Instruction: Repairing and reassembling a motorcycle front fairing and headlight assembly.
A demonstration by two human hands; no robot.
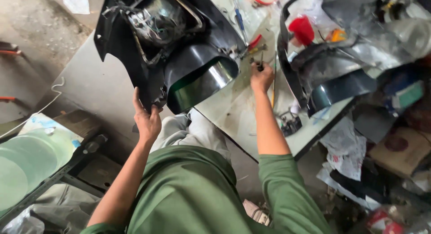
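A black scooter front panel (pixel 130 41) with a headlight and wiring inside rests upside down over the table's left edge. My left hand (pixel 146 119) grips its lower edge beside the dark tinted visor (pixel 202 83). My right hand (pixel 261 77) reaches onto the pale tabletop (pixel 233 110) and closes its fingers around a small dark tool (pixel 260 63). Red-handled pliers (pixel 253 43) lie just beyond that hand.
A second black panel (pixel 292 77) with a red lamp part (pixel 301 30) and plastic wrapping lies at the right of the table. A blue-handled screwdriver (pixel 240 18) sits further back. Papers, a cardboard box (pixel 402 151) and clutter cover the floor at right. Greenish glass sheets (pixel 27 162) lean at left.
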